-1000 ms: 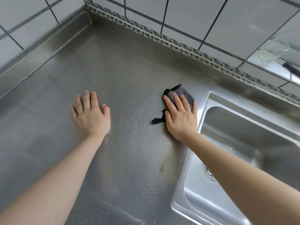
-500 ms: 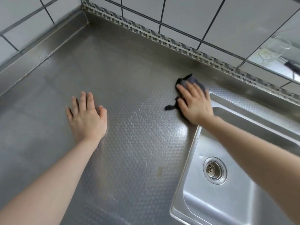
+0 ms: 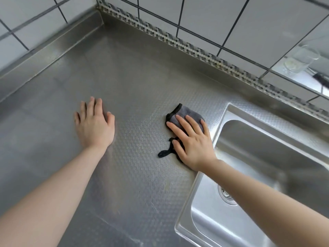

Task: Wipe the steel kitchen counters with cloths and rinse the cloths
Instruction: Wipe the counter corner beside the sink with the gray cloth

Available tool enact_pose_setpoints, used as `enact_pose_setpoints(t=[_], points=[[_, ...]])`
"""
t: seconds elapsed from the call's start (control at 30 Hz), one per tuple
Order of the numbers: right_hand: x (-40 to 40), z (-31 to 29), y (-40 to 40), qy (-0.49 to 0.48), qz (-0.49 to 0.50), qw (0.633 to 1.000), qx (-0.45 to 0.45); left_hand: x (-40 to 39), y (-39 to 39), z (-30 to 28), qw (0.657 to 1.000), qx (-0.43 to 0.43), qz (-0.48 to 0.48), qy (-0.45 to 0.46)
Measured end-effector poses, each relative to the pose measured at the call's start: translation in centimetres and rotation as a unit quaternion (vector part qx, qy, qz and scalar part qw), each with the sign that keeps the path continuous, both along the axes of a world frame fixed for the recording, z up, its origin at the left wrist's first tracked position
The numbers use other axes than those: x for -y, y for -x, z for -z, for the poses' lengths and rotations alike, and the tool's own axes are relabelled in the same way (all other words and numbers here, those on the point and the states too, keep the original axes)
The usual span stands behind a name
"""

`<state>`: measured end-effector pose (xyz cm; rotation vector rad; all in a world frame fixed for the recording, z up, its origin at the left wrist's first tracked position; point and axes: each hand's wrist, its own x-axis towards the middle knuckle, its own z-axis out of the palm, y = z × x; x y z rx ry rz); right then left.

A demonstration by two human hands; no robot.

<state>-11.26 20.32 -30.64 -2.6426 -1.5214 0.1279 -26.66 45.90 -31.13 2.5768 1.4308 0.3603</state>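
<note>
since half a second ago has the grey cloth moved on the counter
Yes. The grey cloth under the right hand has slid back toward the person, away from the tiled wall, along the sink rim.

Sink (image 3: 220,122) as landmark: drain strainer (image 3: 225,194) in its basin floor, partly hidden. White tiled wall (image 3: 267,27) with dark grout behind it, perforated metal strip (image 3: 195,49) along the wall base. Clear glass (image 3: 300,58) up on ledge (image 3: 302,78) beyond sink's far right
</note>
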Motion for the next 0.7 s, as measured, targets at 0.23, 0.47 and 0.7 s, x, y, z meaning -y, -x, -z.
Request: enact_pose_setpoints(t=[0.23, 0.47, 0.7], points=[[-4.4, -0.2, -8.0, 0.014, 0.22, 0.975, -0.025, 2.9, 1.2, -0.6, 1.0, 0.015, 0.004, 0.027], [0.9, -0.6, 6.2, -0.01, -0.037, 0.999, -0.018, 7.3, 5.0, -0.8, 0.998, 0.025, 0.036, 0.042], [0.5, -1.3, 2.1, 0.014, 0.062, 0.998, -0.023, 9.6, 9.4, -1.3, 0.997, 0.014, 0.073, 0.028]])
